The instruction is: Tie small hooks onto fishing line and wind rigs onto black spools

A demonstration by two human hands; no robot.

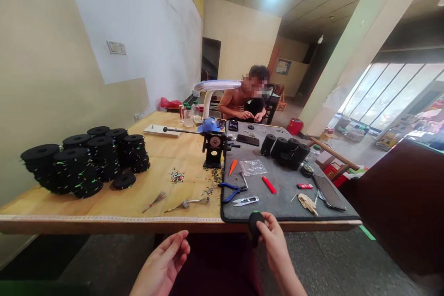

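My right hand [272, 236] pinches a black foam winding spool [255, 225], with a small green spot at its top, just in front of the table edge. To the left, my left hand [165, 261] is closed, thumb and fingertips together; anything between them is too small to make out. Beyond the hands, thread snips [246, 201] and blue-handled pliers [231, 191] lie on the grey mat [277, 208]. Small bundles of thin stems [187, 203] rest on the wood near the front edge.
Stacked black spools [100, 152] stand at the left, with several dark rolls [284, 150] on the mat. A small vise-like machine [212, 145] and a lamp [218, 85] stand mid-table. Colourful beads [176, 175] lie on the wood. Another person [243, 99] sits at the far end.
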